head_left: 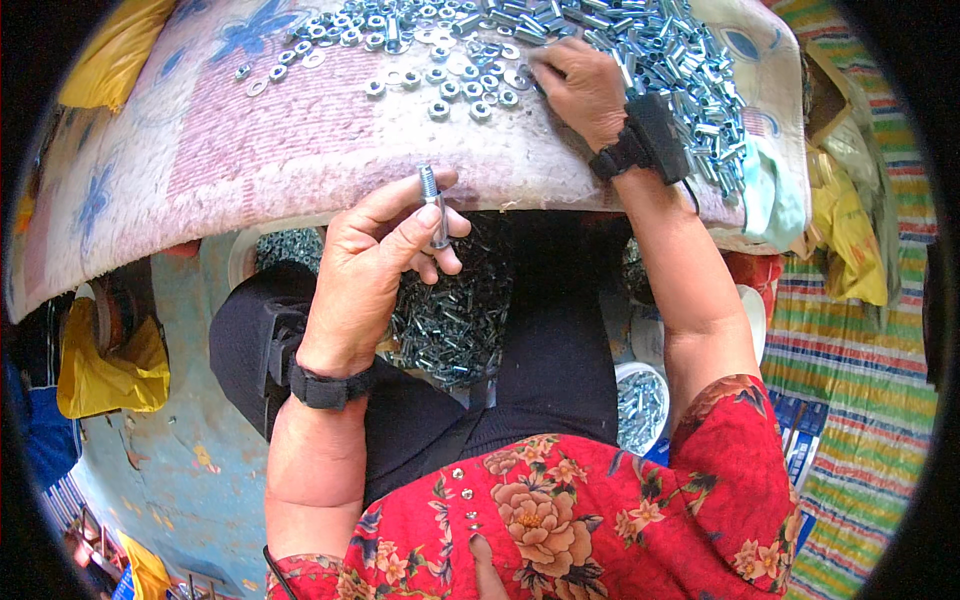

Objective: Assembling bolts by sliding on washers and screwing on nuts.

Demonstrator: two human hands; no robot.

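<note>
Between the thumb and fingers of my left hand (365, 250) a threaded bolt (430, 185) stands upright. A smooth, shiny lower part of it shows beside the thumb. This hand is in front of the cloth-covered table's near edge. My right hand (583, 88) is over the table with its fingers curled down at the small washers and nuts. What its fingertips pinch, if anything, is hidden. Hex nuts (438, 110) and flat washers (257, 88) lie loosely spread to its left. A heap of metal sleeves (690, 90) reaches along its far and right sides.
The patterned cloth (270, 150) covers the table. Below its edge, many dark metal pieces (450, 330) lie between my legs. A white bucket (664, 420) of metal parts stands at the right, another container (243, 255) at the left. A pale green cloth (773, 195) hangs at the table's right corner.
</note>
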